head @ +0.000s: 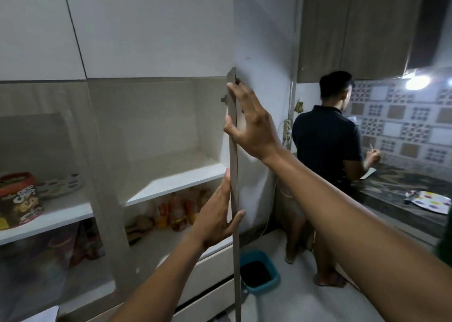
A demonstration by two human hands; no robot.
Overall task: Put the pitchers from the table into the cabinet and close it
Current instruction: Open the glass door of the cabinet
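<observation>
A tall white cabinet stands open in front of me, its door (234, 165) swung out and seen edge-on. My right hand (249, 123) holds the door's edge high up, fingers wrapped over it. Lower down, my left hand (216, 215) lies flat against the inner side with the thumb hooked around the edge. The upper shelf (176, 183) behind the door is bare. No pitcher and no table are in view.
A snack tin (18, 200) and a spotted plate (61, 184) sit on the left shelf; bottles and packets (176, 214) fill the lower shelf. A person in a dark shirt (326, 150) stands at the counter (403, 189) on the right. A teal bin (259, 271) sits on the floor.
</observation>
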